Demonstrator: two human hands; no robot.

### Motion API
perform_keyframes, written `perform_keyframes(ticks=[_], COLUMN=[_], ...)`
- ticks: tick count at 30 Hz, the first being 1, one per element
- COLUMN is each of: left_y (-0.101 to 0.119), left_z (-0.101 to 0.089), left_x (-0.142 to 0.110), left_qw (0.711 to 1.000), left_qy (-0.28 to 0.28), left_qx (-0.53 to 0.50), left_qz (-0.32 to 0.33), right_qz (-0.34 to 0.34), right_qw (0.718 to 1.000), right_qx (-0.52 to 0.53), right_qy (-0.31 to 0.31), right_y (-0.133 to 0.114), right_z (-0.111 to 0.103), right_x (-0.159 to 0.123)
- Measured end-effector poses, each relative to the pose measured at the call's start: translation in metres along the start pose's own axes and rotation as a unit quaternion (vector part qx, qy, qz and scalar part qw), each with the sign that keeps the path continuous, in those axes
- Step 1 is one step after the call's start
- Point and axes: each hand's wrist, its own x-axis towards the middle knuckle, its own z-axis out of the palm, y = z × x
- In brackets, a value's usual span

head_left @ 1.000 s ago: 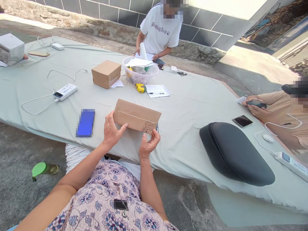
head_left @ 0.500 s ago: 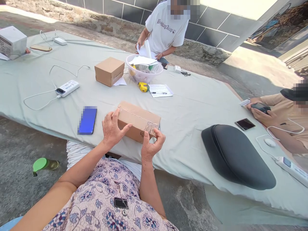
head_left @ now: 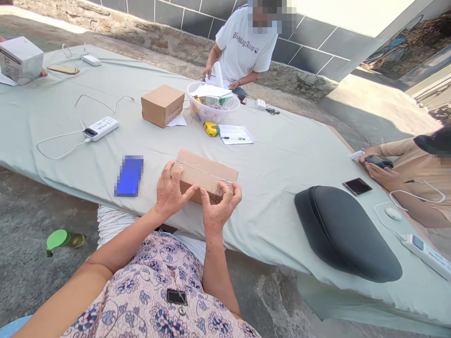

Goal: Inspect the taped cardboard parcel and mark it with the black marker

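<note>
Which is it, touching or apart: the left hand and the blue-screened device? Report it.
Apart. The head view plainly shows a strip of pale tablecloth between the left hand and the blue-screened device.

Surface: pale grey-green, plain. Cardboard box, lower centre of frame: brown, dark scribbled lines at its right end. Second box, upper centre: plain brown. Basin: pale pink-lilac. Tape measure: yellow with dark green. Seat-shaped object, lower right: black. Shirt, lower centre: pale pink, blue and maroon floral print. Cup lid, lower left: bright green. Wall tiles, top: dark grey, white lines.
</note>
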Motion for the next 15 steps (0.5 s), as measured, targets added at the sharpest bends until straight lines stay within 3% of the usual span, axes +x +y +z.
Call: perform_keyframes(ticks=[6, 15], left_y=[-0.001, -0.004], left_z=[0.0, 0.002], left_x=[0.002, 0.002], left_qw=[1.0, 1.0], left_qy=[0.004, 0.009], left_qx=[-0.002, 0.013], left_qz=[0.0, 0.019], right_qz=[-0.001, -0.007], right_qw=[1.0, 0.997], right_qx=[-0.004, 0.078], right_qy=[-0.005, -0.005], right_y=[0.006, 0.017], right_z=[-0.001, -0.012], right_x=[0.003, 0.006])
